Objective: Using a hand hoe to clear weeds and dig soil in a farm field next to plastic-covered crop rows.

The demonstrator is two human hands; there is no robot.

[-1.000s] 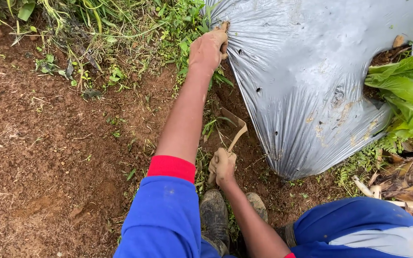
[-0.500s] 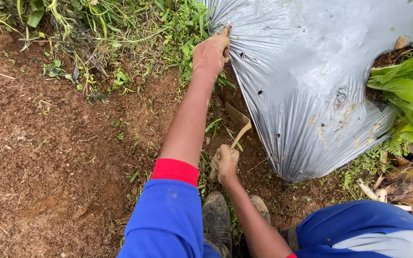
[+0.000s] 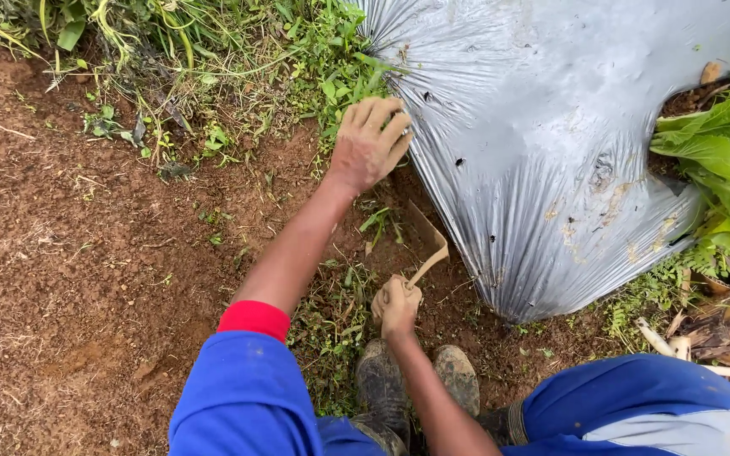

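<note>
Reddish garden soil point(image 3: 69, 279) borders grey plastic mulch sheeting point(image 3: 551, 152). Left hand point(image 3: 371, 143) presses curled fingers against the sheeting's edge; right hand point(image 3: 396, 306) is clenched around a small hand hoe point(image 3: 429, 245), blade just beyond the fist.

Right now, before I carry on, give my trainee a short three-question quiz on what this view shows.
1. True or false: the left hand rests at the edge of the grey plastic sheet.
2. What does the right hand grip?
A. a green leaf
B. a small hand hoe
C. a rubber boot
3. Fill in: the hoe's blade sits in the ___ beside the sheet's edge.

Key: 1 true; 2 B; 3 soil
</note>
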